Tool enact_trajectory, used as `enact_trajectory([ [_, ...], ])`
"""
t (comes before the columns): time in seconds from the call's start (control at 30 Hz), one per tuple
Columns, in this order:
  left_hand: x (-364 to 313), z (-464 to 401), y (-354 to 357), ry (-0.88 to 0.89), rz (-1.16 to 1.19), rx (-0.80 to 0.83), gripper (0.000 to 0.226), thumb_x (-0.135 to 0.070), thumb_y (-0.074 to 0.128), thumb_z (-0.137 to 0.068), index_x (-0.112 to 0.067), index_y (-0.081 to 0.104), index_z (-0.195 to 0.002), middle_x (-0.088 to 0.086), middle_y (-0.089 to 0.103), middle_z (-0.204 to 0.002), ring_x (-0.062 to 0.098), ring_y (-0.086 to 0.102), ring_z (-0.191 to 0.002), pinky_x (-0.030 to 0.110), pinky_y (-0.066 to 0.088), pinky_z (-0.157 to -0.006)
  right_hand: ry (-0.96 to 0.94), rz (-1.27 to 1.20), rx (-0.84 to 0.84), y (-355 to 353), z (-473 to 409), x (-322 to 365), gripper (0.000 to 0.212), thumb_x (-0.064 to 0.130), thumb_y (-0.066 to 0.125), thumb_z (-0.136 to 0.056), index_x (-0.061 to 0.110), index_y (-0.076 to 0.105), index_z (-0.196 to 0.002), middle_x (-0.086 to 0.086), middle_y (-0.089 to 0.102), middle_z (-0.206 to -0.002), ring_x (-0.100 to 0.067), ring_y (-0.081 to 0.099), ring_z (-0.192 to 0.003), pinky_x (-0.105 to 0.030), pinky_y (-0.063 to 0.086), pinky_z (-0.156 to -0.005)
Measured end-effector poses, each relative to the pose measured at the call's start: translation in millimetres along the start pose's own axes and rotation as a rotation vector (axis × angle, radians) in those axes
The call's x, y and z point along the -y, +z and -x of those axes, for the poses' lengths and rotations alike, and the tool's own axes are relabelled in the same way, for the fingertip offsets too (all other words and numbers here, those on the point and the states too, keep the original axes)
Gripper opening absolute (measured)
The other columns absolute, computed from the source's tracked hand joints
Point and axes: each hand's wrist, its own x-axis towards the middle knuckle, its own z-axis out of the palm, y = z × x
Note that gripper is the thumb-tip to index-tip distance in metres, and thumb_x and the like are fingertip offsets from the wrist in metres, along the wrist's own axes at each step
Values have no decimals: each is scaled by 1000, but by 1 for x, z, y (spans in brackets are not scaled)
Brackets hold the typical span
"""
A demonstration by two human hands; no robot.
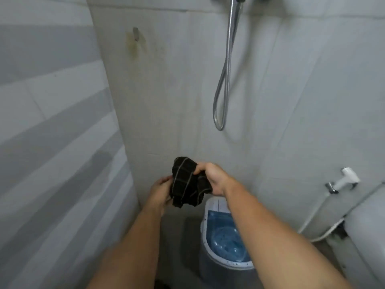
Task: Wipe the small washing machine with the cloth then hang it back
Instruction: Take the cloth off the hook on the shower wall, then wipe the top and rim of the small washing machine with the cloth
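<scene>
Dark checked fabric, the cloth, is bunched between both hands in the head camera's view, held up in front of the tiled wall and above the small washing machine. The right hand is clamped on the cloth's upper right edge, fingers curled over it, while the left hand closes on its lower left side from beneath; held this way, the person appears to be gathering or refolding it into a pad fit for wiping or hanging, though which cannot be told. The machine stands on the floor below the right forearm, its blue tub showing through the translucent lid, with nothing discernible inside. A wall hook sits high on the pillar, bare, likely where the cloth belongs.
</scene>
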Motion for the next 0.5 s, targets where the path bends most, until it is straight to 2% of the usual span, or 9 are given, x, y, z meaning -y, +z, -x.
enact_trajectory([
  [0.07, 23, 26, 8, -32, 40, 96, 24, -31, 51, -97, -17, 67, -108, 5, 68, -91, 22, 62, -84, 33, 48, -73, -5, -39, 41, -13, 32, -25, 28, 5, 47, -83, 14, 70, -97, -20, 66, -97, -35, 63, -91, -47, 53, -91],
  [0.13, 43, 61, 17, -61, 20, 195, 25, -37, 48, -96, -22, 68, -97, 2, 69, -96, 18, 60, -88, 34, 47, -79, -5, -4, 92, -21, 73, -43, 37, 2, 46, -89, 16, 71, -113, -21, 70, -105, -37, 65, -100, -53, 50, -99],
  [0.2, 60, 90, 24, 44, -95, 165, 14, -32, 54, -96, -25, 66, -93, -6, 67, -94, 10, 58, -86, 32, 46, -80, -26, 127, 96, -25, 109, -52, 40, -2, 45, -94, 18, 71, -116, -20, 71, -111, -35, 67, -99, -54, 49, -104],
  [0.27, 68, 116, 33, 149, -132, 67, 7, -23, 58, -96, -23, 65, -93, -10, 65, -82, 10, 58, -83, 28, 42, -73, -70, 241, 61, -25, 141, -54, 42, -7, 44, -95, 21, 71, -111, -21, 70, -115, -35, 66, -101, -53, 50, -105],
  [0.33, 71, 137, 41, 101, -63, 135, 18, -28, 55, -96, -20, 66, -85, -7, 68, -68, 14, 60, -76, 28, 43, -69, -106, 306, 38, -24, 169, -56, 43, -9, 44, -95, 21, 70, -111, -19, 71, -110, -32, 69, -95, -44, 58, -92],
  [0.37, 75, 144, 43, 24, 6, 207, 27, -38, 52, -96, -18, 69, -88, -4, 72, -70, 15, 63, -76, 30, 46, -71, -114, 346, 33, -24, 180, -58, 43, -9, 44, -95, 20, 70, -113, -16, 73, -105, -28, 70, -90, -37, 62, -83],
  [0.43, 80, 152, 44, -51, 73, 342, 59, -68, 48, -87, -18, 74, -107, 3, 77, -96, 21, 68, -95, 37, 52, -87, -125, 469, 19, -25, 195, -60, 42, -8, 48, -95, 18, 69, -121, -13, 74, -102, -25, 71, -87, -31, 62, -75],
  [0.5, 82, 161, 46, -32, 41, 439, 84, -85, 50, -72, -18, 72, -119, 8, 74, -117, 27, 66, -113, 45, 48, -102, -162, 625, -11, -27, 201, -61, 42, -6, 55, -94, 15, 69, -127, -13, 75, -104, -24, 71, -90, -31, 58, -83],
])
